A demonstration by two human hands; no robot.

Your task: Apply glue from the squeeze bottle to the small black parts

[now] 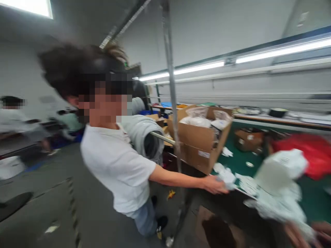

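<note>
At the bottom right edge, my left hand [296, 236] and my right hand [322, 230] show only in part and are smeared by motion. Both are beside the lower end of a crumpled clear plastic bag [281, 203], which lies over the front edge of the green table [317, 193]. Whether the fingers grip the plastic cannot be made out. A whitish, rounded bundle [274, 172] rests above the bag, and a red plastic bag [307, 148] lies behind it.
A person in a white shirt [113, 165] reaches a hand [214, 185] to white scraps at the table edge. Near them stand a metal post [172, 86], a large cardboard box [196, 144] and coiled grey tubing [139, 134]. An open carton [201, 229] is on the floor.
</note>
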